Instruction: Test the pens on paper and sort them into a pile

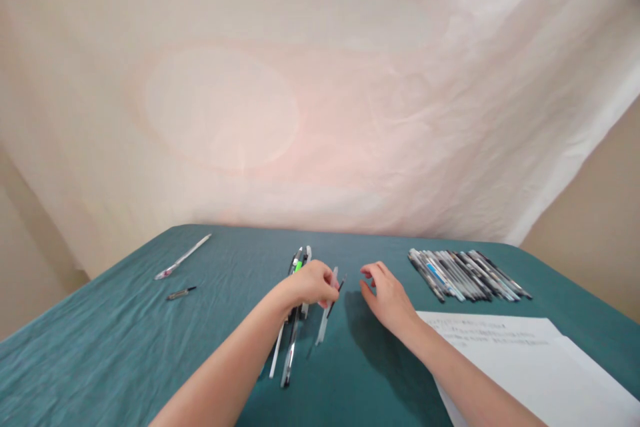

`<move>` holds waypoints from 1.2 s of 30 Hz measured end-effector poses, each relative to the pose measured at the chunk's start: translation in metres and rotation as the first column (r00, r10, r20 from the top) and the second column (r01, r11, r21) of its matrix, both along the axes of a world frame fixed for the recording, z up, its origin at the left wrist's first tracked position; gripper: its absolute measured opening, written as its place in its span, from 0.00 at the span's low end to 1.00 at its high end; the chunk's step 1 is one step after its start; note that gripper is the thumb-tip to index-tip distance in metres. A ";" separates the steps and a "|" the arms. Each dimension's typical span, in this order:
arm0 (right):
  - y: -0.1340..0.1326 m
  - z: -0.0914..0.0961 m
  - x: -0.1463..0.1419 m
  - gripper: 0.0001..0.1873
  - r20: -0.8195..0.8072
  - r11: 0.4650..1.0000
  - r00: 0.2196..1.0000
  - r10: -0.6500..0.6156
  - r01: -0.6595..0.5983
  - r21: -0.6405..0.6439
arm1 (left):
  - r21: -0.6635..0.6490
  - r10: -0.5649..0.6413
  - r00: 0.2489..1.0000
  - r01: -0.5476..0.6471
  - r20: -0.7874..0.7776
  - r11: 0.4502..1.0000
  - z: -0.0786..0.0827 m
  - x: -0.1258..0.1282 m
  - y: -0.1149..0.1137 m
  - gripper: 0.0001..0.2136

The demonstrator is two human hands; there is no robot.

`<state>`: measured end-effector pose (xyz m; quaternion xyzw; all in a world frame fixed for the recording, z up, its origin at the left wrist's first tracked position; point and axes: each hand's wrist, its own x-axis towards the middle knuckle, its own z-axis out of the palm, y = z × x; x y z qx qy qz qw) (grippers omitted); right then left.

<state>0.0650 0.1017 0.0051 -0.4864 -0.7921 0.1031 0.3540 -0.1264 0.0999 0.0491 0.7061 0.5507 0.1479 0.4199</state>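
Note:
My left hand [317, 283] is closed in a pinch above the middle of the table. Its fingers hold a translucent whitish pen [323, 328], tilted, and a thin dark stick [342, 283] shows beside it at the fingertips. Whether that stick is a separate piece, I cannot tell. Partly under the same hand and wrist lies a loose bunch of pens [291, 353], one with a bright green part. To the right, my right hand [387, 293] hovers with thumb and fingers apart and curved, with nothing in it.
Many pens [463, 273] lie side by side in a row at the right. Below them are white paper sheets [505, 367] with faint writing. On the left rest a long clear pen [185, 257] and a short pen-like piece [181, 293]. A pale cloth [320, 113] hangs behind the green-covered table [100, 347].

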 end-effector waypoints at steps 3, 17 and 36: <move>-0.009 0.010 -0.009 0.09 -0.158 0.986 0.985 0.073 -0.095 -0.138 | 0.034 0.064 0.988 -0.070 0.142 0.997 0.004 -0.005 0.005 0.06; -0.032 0.012 -0.028 0.08 -0.253 0.909 0.957 0.141 -0.226 -0.351 | 0.083 0.132 0.932 -0.169 0.336 0.982 0.005 0.012 0.001 0.04; -0.011 0.038 0.007 0.04 -0.263 0.893 0.952 0.159 -0.252 -0.372 | -0.259 0.408 0.185 -0.530 0.894 0.808 -0.003 -0.015 0.035 0.05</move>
